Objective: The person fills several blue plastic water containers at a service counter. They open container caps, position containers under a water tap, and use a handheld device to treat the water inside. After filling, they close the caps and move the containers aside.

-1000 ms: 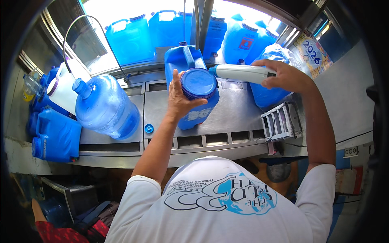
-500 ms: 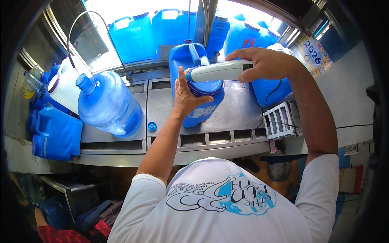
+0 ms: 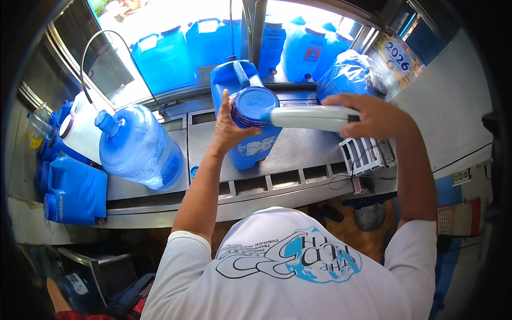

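A blue slim water jug stands upright on the steel counter, with a wide round blue cap and a dark wrapped band around the cap's rim. My left hand is curled against the cap's left side, thumb at the near side and fingers at the far side. In my right hand is a white hand-held blower with a blue nozzle. It lies level, its nozzle end at the cap's right rim; whether they touch I cannot tell. The blower's far end is partly hidden in my palm.
A large clear-blue round bottle stands to the left, with a blue jug beyond it. A small blue cap lies on the steel counter. More blue jugs line the window. A white rack stands at right.
The blower has swung from the cap's far side to its right side, and my right hand has moved right and nearer. My left hand stays at the cap. The view has shifted slightly.
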`<action>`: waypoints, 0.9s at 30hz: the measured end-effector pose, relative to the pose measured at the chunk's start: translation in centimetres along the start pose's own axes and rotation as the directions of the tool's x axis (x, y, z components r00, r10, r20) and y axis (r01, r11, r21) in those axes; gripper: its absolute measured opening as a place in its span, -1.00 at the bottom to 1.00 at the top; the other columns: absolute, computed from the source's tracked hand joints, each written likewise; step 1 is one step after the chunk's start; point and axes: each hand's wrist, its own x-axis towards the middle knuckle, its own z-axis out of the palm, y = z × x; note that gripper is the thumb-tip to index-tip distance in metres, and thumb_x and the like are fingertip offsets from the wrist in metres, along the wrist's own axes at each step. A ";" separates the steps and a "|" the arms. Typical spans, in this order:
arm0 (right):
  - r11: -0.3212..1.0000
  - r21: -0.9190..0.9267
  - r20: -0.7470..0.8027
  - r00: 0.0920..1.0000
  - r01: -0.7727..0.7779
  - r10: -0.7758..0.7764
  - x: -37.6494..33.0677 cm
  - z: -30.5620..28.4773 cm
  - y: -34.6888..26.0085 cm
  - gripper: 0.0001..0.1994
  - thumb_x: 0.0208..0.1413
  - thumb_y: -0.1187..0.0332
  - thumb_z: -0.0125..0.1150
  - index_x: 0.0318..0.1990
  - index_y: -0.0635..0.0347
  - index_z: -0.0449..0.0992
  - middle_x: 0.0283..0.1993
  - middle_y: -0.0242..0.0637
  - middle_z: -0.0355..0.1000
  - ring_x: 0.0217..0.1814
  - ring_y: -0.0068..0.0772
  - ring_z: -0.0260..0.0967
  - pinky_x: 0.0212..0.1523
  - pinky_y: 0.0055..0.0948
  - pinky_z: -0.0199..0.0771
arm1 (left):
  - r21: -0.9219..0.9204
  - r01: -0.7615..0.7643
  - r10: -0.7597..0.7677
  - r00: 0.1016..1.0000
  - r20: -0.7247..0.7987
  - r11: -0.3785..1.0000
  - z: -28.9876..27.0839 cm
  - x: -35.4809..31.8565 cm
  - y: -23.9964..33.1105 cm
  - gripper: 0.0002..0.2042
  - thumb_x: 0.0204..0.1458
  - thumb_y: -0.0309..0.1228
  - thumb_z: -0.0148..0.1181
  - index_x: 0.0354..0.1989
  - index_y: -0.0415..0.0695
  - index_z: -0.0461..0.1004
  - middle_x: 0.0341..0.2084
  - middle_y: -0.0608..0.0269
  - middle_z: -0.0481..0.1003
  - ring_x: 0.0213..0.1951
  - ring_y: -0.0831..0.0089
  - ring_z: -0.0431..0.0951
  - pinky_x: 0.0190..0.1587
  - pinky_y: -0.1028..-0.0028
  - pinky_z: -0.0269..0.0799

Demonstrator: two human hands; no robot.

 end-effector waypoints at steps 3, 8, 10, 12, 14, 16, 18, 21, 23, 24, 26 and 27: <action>0.967 0.253 -0.144 0.989 -0.006 0.044 -3.0 3.5 6.1 -0.33 -0.10 0.26 0.32 0.26 0.09 0.34 0.01 -0.19 0.46 0.02 -0.30 0.40 0.08 -0.32 0.39 | -0.089 0.016 -0.014 1.000 0.027 0.996 -1.4 0.3 0.4 0.20 -0.21 -0.03 0.49 0.47 -0.09 -0.31 0.28 -0.27 0.19 0.38 0.02 0.10 0.38 0.23 0.00; 0.831 0.552 -0.182 0.983 0.077 0.030 -3.0 11.3 10.5 -0.38 -0.04 0.36 0.30 0.26 0.14 0.34 -0.03 -0.26 0.44 -0.03 -0.45 0.37 0.04 -0.42 0.40 | -0.081 0.075 -0.079 0.996 -0.049 0.994 -1.5 0.7 1.7 -0.01 0.12 0.36 -0.21 0.45 -0.23 -0.28 0.24 -0.24 0.27 0.34 0.05 0.19 0.34 0.28 0.04; 0.738 0.657 -0.178 0.983 0.153 -0.045 -2.5 13.0 10.4 -0.39 -0.03 0.37 0.29 0.26 0.15 0.34 -0.04 -0.26 0.43 -0.04 -0.49 0.36 0.03 -0.45 0.40 | -0.045 0.089 -0.092 0.992 -0.083 0.995 -1.6 -0.2 2.4 -0.02 0.12 0.38 -0.29 0.45 -0.25 -0.23 0.25 -0.21 0.25 0.35 0.07 0.16 0.36 0.28 0.00; 0.724 0.680 -0.193 0.981 0.116 0.023 -2.4 13.1 11.6 -0.39 -0.02 0.36 0.28 0.26 0.15 0.34 -0.01 -0.25 0.42 -0.02 -0.51 0.34 0.03 -0.47 0.38 | -0.022 0.091 -0.093 0.990 -0.110 0.996 -1.3 -1.2 2.8 -0.07 0.16 0.36 -0.35 0.44 -0.25 -0.13 0.30 -0.17 0.19 0.38 0.12 0.10 0.39 0.26 -0.10; 0.693 0.710 -0.233 0.971 0.128 0.060 -2.0 13.1 12.9 -0.38 -0.02 0.35 0.27 0.27 0.15 0.33 0.01 -0.25 0.41 0.00 -0.51 0.34 0.04 -0.49 0.37 | 0.083 0.090 -0.074 0.982 -0.175 0.992 -0.8 -2.5 3.6 0.02 0.08 0.44 -0.38 0.45 -0.24 -0.25 0.25 -0.16 0.27 0.32 0.07 0.21 0.35 0.26 0.02; 0.773 0.597 -0.298 0.954 0.215 -0.035 -1.4 13.9 14.1 -0.39 0.00 0.36 0.26 0.27 0.19 0.31 0.01 -0.26 0.39 -0.06 -0.48 0.39 0.02 -0.44 0.43 | 0.085 0.095 -0.075 0.975 -0.207 0.992 0.0 -3.6 3.7 0.05 0.06 0.47 -0.41 0.45 -0.23 -0.31 0.24 -0.14 0.30 0.32 0.06 0.21 0.35 0.27 0.02; 0.769 0.580 -0.311 0.946 0.267 -0.094 -1.0 14.2 14.8 -0.39 -0.01 0.35 0.26 0.27 0.20 0.31 -0.01 -0.26 0.40 -0.09 -0.46 0.41 0.01 -0.42 0.44 | 0.074 0.103 -0.084 0.969 -0.233 0.992 0.5 -4.5 3.9 0.06 0.05 0.48 -0.42 0.45 -0.23 -0.35 0.24 -0.12 0.30 0.33 0.06 0.20 0.36 0.27 0.01; 0.668 0.694 -0.289 0.954 0.270 -0.086 -0.4 14.1 15.5 -0.38 -0.02 0.30 0.27 0.26 0.16 0.33 -0.05 -0.24 0.42 -0.10 -0.44 0.40 0.00 -0.41 0.40 | 0.039 0.102 -0.089 0.963 -0.254 0.994 1.2 -5.0 3.7 0.02 0.08 0.45 -0.43 0.41 -0.31 -0.12 0.35 -0.14 0.08 0.37 0.10 0.10 0.39 0.26 -0.10; 0.614 0.748 -0.299 0.954 0.252 -0.028 0.2 13.3 16.3 -0.38 -0.01 0.27 0.28 0.26 0.16 0.33 -0.06 -0.24 0.42 -0.09 -0.43 0.40 0.00 -0.38 0.40 | 0.036 0.112 -0.100 0.961 -0.256 0.993 1.5 -5.5 3.6 0.02 0.10 0.44 -0.45 0.39 -0.35 0.00 0.39 -0.15 -0.01 0.39 0.12 0.06 0.41 0.25 -0.14; 0.635 0.729 -0.318 0.948 0.257 -0.019 0.4 13.1 16.3 -0.37 0.00 0.24 0.27 0.27 0.13 0.32 -0.09 -0.24 0.41 -0.09 -0.45 0.39 -0.03 -0.40 0.40 | 0.043 0.126 -0.111 0.961 -0.253 0.991 1.8 -5.6 4.2 0.02 0.10 0.44 -0.47 0.38 -0.36 0.02 0.39 -0.15 0.00 0.39 0.12 0.05 0.41 0.25 -0.14; 0.694 0.676 -0.263 0.961 0.249 -0.089 0.4 13.1 16.0 -0.37 0.00 0.25 0.27 0.28 0.11 0.32 -0.10 -0.25 0.41 -0.10 -0.46 0.37 -0.04 -0.43 0.39 | 0.052 0.137 -0.118 0.955 -0.272 0.989 2.3 -5.8 5.0 0.02 0.08 0.45 -0.45 0.40 -0.32 -0.11 0.35 -0.14 0.10 0.38 0.12 0.09 0.40 0.26 -0.12; 0.722 0.647 -0.233 0.965 0.246 -0.119 0.3 13.3 15.7 -0.37 0.00 0.26 0.27 0.28 0.09 0.32 -0.11 -0.25 0.40 -0.11 -0.47 0.37 -0.05 -0.44 0.39 | 0.052 0.134 -0.113 0.950 -0.292 0.990 2.6 -5.9 5.4 0.04 0.07 0.46 -0.40 0.42 -0.28 -0.25 0.31 -0.13 0.17 0.37 0.11 0.12 0.39 0.27 -0.09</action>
